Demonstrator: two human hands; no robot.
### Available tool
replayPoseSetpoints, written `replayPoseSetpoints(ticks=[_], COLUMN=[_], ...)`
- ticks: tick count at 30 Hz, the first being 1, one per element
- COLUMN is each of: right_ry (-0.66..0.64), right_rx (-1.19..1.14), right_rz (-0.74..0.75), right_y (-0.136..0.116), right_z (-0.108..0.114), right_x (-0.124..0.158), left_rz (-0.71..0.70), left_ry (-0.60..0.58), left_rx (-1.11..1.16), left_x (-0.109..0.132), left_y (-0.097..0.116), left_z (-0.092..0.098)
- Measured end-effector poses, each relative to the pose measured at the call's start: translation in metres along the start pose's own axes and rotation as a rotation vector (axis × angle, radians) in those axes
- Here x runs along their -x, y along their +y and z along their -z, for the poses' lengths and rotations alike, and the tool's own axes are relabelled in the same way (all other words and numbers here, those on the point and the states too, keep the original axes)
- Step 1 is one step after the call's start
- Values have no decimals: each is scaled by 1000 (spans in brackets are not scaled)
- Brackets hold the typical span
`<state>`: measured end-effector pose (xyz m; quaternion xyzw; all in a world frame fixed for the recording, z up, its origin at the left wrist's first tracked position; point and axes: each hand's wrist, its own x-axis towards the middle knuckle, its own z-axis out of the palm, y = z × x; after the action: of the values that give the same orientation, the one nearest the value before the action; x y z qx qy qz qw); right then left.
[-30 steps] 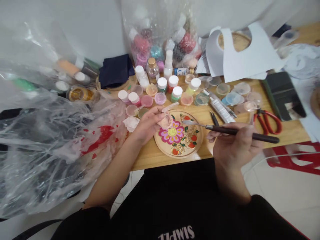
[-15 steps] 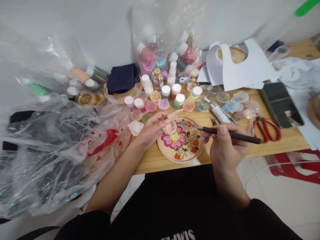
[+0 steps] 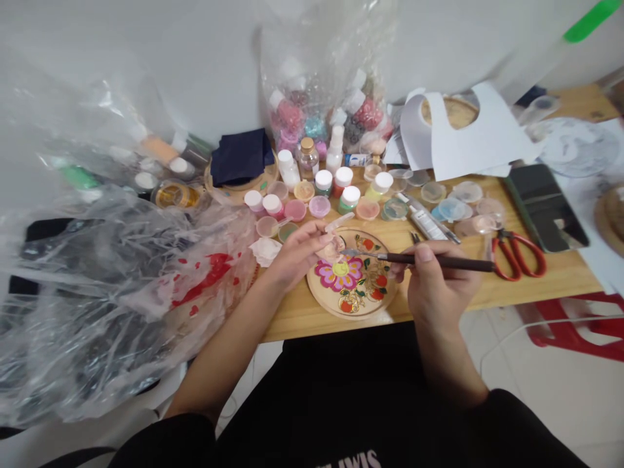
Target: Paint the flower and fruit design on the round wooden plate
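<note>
My left hand (image 3: 301,253) is closed on a small clear plastic cup (image 3: 333,249) with pale pinkish contents, held over the far left part of a round wooden disc. In my right hand (image 3: 441,279) is a dark-handled spatula (image 3: 439,262), gripped like a pen. Its thin metal blade points left and reaches the cup's rim; whether it dips inside I cannot tell. The round disc (image 3: 322,300) lies flat near the table's front edge, bearing a pink and purple flower with a yellow centre and several orange-red fruits outlined in gold.
Small colour cups (image 3: 295,210) and white-capped jars (image 3: 350,199) crowd behind the disc. Red-handled pliers (image 3: 517,255) and a phone (image 3: 546,207) lie to the right, near a silver tube (image 3: 426,221). Crumpled clear plastic (image 3: 121,312) covers the left side. Cut white paper (image 3: 468,146) sits behind.
The spatula has shifted a little left, its blade now lower and at the cup. My left hand keeps its hold on the cup almost in place.
</note>
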<state>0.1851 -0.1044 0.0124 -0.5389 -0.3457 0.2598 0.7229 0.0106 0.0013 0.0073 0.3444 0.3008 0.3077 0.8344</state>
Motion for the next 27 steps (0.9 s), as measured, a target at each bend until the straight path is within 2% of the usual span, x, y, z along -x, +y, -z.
replayPoseSetpoints(ticks=[12,27], right_ry=[-5,76], right_rx=[18,11], right_rz=[-87,-57], right_y=[8,3], right_z=[3,7], right_x=[-4,-6], left_rz=[3,5], left_ry=[-13,-34], left_rx=[-17,-52], left_x=[-1,-1], left_y=[0,0], left_z=[1,0])
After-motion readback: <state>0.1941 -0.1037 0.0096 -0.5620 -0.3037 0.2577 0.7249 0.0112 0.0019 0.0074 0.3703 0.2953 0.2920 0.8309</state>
